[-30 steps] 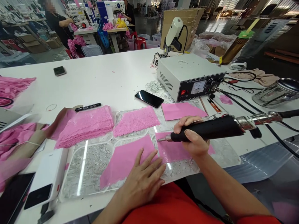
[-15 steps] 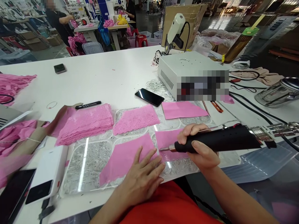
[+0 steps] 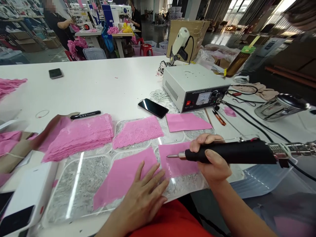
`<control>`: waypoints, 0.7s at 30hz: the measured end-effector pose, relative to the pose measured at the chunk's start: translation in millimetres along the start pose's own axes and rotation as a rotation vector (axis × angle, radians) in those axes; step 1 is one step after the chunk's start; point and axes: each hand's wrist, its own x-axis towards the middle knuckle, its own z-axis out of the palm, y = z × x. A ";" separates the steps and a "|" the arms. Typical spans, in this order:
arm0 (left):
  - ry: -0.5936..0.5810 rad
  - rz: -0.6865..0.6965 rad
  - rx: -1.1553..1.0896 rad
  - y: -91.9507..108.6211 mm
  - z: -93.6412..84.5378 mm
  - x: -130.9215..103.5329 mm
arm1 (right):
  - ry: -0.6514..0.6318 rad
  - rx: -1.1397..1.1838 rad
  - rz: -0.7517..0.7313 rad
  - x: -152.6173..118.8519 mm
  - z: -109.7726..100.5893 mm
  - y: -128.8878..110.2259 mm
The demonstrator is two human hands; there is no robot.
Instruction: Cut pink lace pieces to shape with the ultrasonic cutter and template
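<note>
My right hand [image 3: 213, 158] is wrapped round a black handheld tool with a metal tip [image 3: 237, 152]. The tool lies nearly level, its tip pointing left over a small pink fabric panel [image 3: 177, 168]; I cannot tell whether the tip touches it. My left hand [image 3: 145, 191] lies flat with fingers spread, over the right part of a larger pink panel [image 3: 120, 177]. Both panels rest on a clear-topped, speckled grey mat [image 3: 84, 181]. Behind them lie a pink lace piece [image 3: 140, 131] and another plain pink panel [image 3: 187, 121].
A stack of pink lace pieces [image 3: 81, 135] and a black marker pen [image 3: 85, 115] lie left. Behind are a phone [image 3: 153, 108] and a grey control box [image 3: 195, 85] with cables running right. Orange-handled snips [image 3: 219, 118] and a glass jar [image 3: 278, 108] sit right. People work at the back.
The camera view has swung up and to the right. Relative to the small panel, the tool tip sits slightly farther from me and from its left edge. My left hand stays spread on the larger panel.
</note>
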 end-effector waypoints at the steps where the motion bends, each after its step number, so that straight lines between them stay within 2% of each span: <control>1: -0.012 0.011 0.026 -0.6 0.6 -0.4 | 0.059 -0.008 -0.023 3.9 -2.5 0.5; 4: -0.055 0.043 0.105 -2.4 2.9 -1.9 | 0.187 -0.053 -0.051 13.9 -7.8 3.2; 6: -0.072 0.048 0.132 -3.3 4.4 -2.8 | 0.206 -0.079 -0.050 17.2 -8.6 6.0; 21: -0.077 0.053 0.152 -5.2 4.9 -2.9 | 0.108 -0.106 -0.083 16.7 -5.0 16.3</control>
